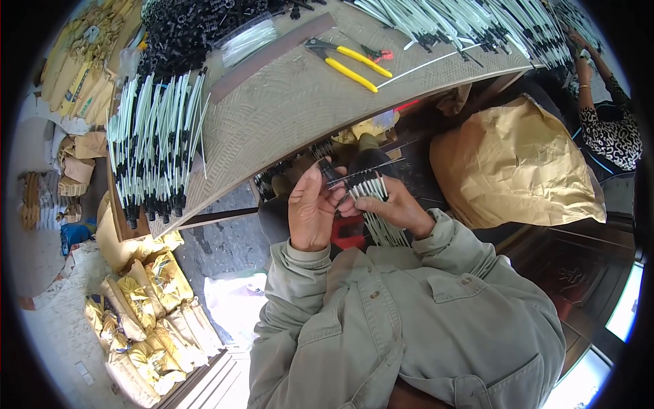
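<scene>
My right hand [398, 208] is wrapped round a bundle of thin pale tubes [368, 191] with black ends, its thumb lying across them. The bundle hangs down toward my lap. Close beside it, my left hand [310, 208] has its thumb and fingers closed on a small black fitting [328, 170]. A thin dark rod or strip [371, 168] juts out to the right above the bundle; which hand steadies it I cannot tell. Both hands are just off the near edge of the worktable [272, 129].
Yellow-handled cutters [351, 61] lie on the table. Pale tubes with black ends [157, 143] are stacked at its left, more tubes [436, 24] at the far right. Black fittings [184, 34] are heaped behind. A brown paper sack [514, 163] stands right; a co-worker's arm [586, 88] shows beyond.
</scene>
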